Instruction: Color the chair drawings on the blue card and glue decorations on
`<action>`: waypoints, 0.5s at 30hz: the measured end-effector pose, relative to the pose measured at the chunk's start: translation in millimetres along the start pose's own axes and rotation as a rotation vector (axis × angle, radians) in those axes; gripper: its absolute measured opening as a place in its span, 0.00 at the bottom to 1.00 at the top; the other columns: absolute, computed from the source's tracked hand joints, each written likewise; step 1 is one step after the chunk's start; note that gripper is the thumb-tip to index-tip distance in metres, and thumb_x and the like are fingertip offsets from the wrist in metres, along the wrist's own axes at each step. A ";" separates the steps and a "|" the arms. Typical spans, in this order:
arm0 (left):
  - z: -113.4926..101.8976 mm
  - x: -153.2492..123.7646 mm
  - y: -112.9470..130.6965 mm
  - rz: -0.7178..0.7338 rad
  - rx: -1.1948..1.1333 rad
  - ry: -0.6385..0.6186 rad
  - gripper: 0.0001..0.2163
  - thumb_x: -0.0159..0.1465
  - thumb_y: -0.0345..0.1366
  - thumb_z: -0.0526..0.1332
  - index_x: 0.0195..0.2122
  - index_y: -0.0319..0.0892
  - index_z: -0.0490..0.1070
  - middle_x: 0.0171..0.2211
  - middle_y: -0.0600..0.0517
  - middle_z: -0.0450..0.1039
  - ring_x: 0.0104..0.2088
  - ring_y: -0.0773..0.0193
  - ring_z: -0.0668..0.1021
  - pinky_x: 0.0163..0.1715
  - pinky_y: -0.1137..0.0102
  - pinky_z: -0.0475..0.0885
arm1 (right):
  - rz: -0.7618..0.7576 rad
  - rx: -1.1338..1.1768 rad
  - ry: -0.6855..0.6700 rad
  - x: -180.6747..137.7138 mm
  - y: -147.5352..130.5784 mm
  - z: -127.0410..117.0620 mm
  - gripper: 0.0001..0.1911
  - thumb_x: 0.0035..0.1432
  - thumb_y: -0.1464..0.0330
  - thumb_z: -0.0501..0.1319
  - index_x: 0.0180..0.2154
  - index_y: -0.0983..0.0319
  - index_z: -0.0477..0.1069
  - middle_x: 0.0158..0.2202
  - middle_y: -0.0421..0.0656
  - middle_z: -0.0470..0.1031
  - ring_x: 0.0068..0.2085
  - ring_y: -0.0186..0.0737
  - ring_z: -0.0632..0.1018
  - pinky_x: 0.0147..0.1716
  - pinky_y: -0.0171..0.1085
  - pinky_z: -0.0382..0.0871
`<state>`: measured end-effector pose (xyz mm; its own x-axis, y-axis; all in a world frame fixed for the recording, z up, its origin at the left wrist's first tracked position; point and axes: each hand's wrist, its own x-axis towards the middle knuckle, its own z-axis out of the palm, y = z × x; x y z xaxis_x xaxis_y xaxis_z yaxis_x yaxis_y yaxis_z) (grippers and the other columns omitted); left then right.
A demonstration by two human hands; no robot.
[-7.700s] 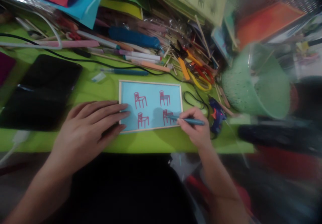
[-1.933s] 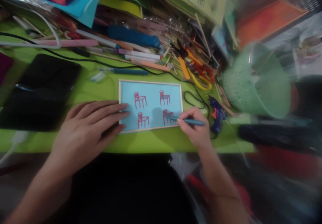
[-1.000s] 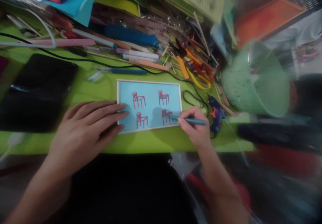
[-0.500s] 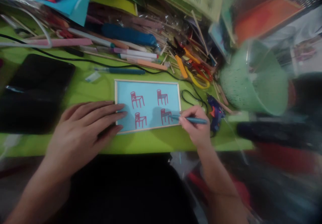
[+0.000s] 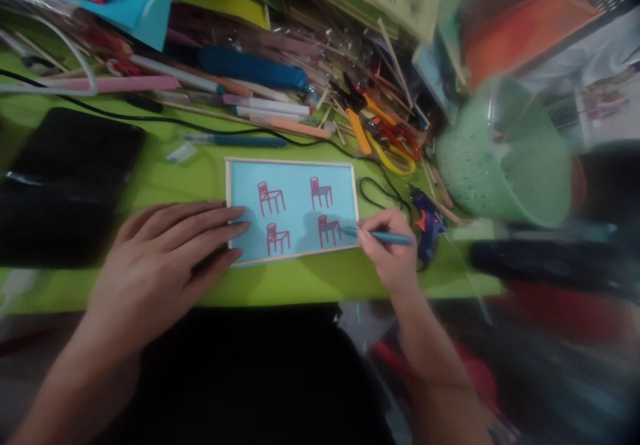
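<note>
A light blue card (image 5: 300,198) with a thin pale wooden frame lies on the green table top (image 5: 280,288). Several chairs are drawn on it in dark red; the seats of the two right-hand ones look shaded. My left hand (image 5: 160,251) rests flat, fingers stretched, with its fingertips over the card's left edge. At the card's right edge my right hand (image 5: 390,248) grips a teal marker (image 5: 393,237). The marker's tip points at the lower right chair drawing (image 5: 329,230).
Behind the card lie a teal pen (image 5: 250,141), several markers, orange-handled pliers (image 5: 357,128) and yellow-handled scissors (image 5: 395,158). On the right are a glue gun (image 5: 427,225) and a green basket (image 5: 505,158). A black tablet-like device (image 5: 75,185) lies left. A black cable (image 5: 185,123) crosses behind.
The marker tip has shifted slightly right on the lower right chair, whose seat now looks more filled in. My left hand stays in place on the card.
</note>
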<state>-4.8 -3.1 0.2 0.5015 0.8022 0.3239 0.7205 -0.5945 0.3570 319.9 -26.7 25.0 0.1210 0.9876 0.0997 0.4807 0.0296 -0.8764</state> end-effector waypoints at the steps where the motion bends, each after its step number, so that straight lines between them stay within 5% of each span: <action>1: -0.1 0.1 0.1 -0.002 -0.003 0.001 0.13 0.70 0.35 0.60 0.55 0.52 0.75 0.56 0.51 0.81 0.56 0.48 0.80 0.54 0.52 0.70 | 0.001 0.006 0.003 0.0 0.8 0.0 0.06 0.59 0.68 0.67 0.32 0.57 0.70 0.29 0.37 0.73 0.30 0.35 0.76 0.27 0.36 0.70; 15: 3.6 -2.1 -2.7 0.011 0.011 0.029 0.12 0.71 0.36 0.60 0.54 0.51 0.75 0.55 0.50 0.81 0.56 0.48 0.79 0.54 0.53 0.69 | 0.013 0.054 0.039 0.2 3.2 -0.4 0.07 0.59 0.69 0.67 0.32 0.58 0.69 0.28 0.35 0.72 0.30 0.34 0.75 0.29 0.36 0.70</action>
<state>-6.1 -3.1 -4.6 0.4957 0.7933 0.3534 0.7199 -0.6030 0.3437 321.8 -26.5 22.4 0.1611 0.9813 0.1057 0.4314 0.0263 -0.9018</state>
